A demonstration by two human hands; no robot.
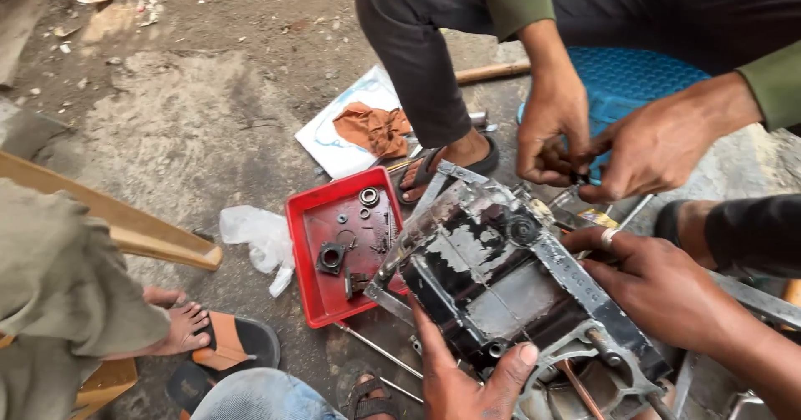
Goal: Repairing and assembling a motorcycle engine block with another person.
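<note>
A grimy black and silver metal motor housing (501,278) lies on the ground, its long axis running from upper left to lower right, the open round end toward the lower right. The left hand (467,382) grasps its lower edge, thumb pressed on the casing. The right hand (659,282), ringed, grips its right side. Just left of the housing sits a red square plastic tray (310,291) holding small bearings and washers. Beyond the tray lies a white printed sheet (329,140) with a crumpled orange rag (375,128). Above the housing, another person's hands (601,140) pinch a small part.
</note>
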